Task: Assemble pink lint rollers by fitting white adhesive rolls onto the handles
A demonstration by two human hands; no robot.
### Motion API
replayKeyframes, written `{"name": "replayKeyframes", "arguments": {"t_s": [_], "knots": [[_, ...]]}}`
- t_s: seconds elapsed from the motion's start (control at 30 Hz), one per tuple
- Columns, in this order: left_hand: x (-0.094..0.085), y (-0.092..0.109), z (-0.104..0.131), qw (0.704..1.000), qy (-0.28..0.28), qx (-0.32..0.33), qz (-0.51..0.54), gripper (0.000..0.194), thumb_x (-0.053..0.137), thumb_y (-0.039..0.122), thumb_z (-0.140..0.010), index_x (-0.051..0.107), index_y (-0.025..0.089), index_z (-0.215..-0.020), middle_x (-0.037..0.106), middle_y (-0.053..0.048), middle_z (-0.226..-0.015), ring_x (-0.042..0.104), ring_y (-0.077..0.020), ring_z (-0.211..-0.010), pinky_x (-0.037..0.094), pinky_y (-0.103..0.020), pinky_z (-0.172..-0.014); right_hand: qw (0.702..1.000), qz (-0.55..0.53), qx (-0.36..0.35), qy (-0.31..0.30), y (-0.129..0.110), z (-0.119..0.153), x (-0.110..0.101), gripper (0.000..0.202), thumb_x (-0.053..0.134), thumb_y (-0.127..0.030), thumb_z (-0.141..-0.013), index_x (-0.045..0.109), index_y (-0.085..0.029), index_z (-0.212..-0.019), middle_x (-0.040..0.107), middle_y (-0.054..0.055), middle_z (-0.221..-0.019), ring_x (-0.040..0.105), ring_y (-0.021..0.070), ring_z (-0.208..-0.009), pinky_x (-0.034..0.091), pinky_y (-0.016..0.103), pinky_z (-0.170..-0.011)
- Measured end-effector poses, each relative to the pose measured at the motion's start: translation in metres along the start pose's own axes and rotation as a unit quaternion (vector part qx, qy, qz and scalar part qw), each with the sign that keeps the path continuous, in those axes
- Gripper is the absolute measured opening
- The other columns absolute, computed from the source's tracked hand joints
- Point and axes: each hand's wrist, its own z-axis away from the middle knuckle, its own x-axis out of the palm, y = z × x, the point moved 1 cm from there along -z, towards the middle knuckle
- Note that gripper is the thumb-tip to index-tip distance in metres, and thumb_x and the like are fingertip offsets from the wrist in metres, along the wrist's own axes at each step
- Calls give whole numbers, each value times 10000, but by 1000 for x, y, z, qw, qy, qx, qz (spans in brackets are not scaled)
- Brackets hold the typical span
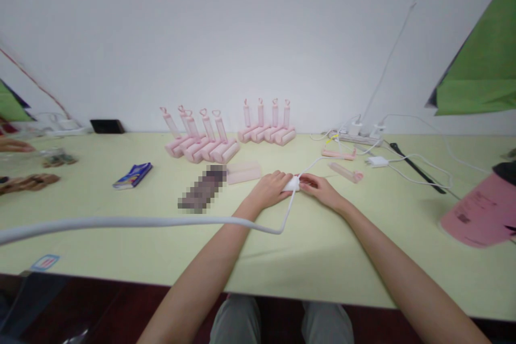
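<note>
A small white block with cables (291, 185) sits low over the table, between my two hands. My left hand (273, 191) is closed around its left side. My right hand (322, 191) has its fingers curled against the right end; what they pinch there is hidden. A white cable (161, 221) runs from the block toward me and off to the left, close to the camera. Another cable goes up toward the power strip. Right of my hands lie a clear pink tube (345, 172) and a pink bar-shaped piece (338, 155).
Pink stands holding upright tubes with heart tops (209, 145) (268, 133) line the wall. A pixelated flat item (203, 189), a blue packet (134, 176) and a power strip (360, 138) with a white adapter (377, 162) lie around. A pink cup (479, 209) stands right. Another person's hand (15, 145) shows left.
</note>
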Motion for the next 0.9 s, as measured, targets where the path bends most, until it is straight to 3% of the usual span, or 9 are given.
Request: {"name": "replayKeyframes", "arguments": {"t_s": [0.5,0.9], "knots": [[-1,0,1,1000,-4,-6,5,362,405,433,-865,444,169,-1110,567,-81,-992,507,-212,-923,422,-337,-765,1000,-10,-10,-1,0,0,0,355,548,-341,-805,581,-190,-1125,622,67,-1125,581,179,-1006,432,349,-921],[-4,-1,0,1000,-9,12,24,362,390,434,-869,443,178,-1120,558,-83,-989,498,-210,-926,416,-336,-784,999,27,-16,11,0,-2,0,320,575,-264,-763,585,-171,-1069,657,63,-980,613,162,-870,484,308,-794]]}}
